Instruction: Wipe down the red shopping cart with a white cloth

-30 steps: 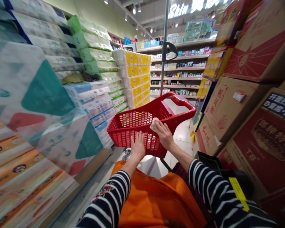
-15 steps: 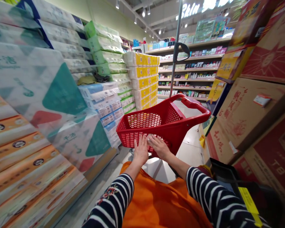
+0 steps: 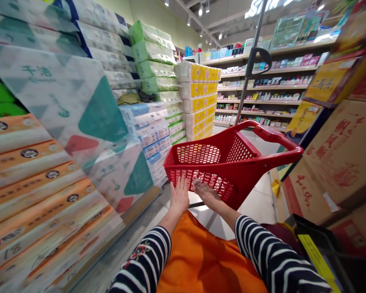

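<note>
My left hand (image 3: 179, 195) is open, its fingers straight, and lies beside the near side wall of a red plastic shopping cart (image 3: 250, 179). Just to its right, my right hand (image 3: 208, 194) is held close to the same perforated wall. A small crumpled greyish-white wad (image 3: 197, 183) shows at the fingertips of my right hand; its kind is too blurred to tell. Whether either hand presses on the cart is not clear. The cart's basket has honeycomb holes, and its handle (image 3: 276, 138) points right.
Stacked tissue packs (image 3: 51, 175) line the left side, with yellow-and-white packs (image 3: 201, 97) farther back. Cardboard cartons (image 3: 341, 154) stand at the right. Behind the cart rise a grey pole (image 3: 247, 85) and shelves of small goods (image 3: 262, 87). A black object with a yellow label (image 3: 317, 260) is at lower right.
The view has turned left, so the cart and shelves appear farther right. My hands have moved slightly apart, with my left hand farther left along the cart wall.
</note>
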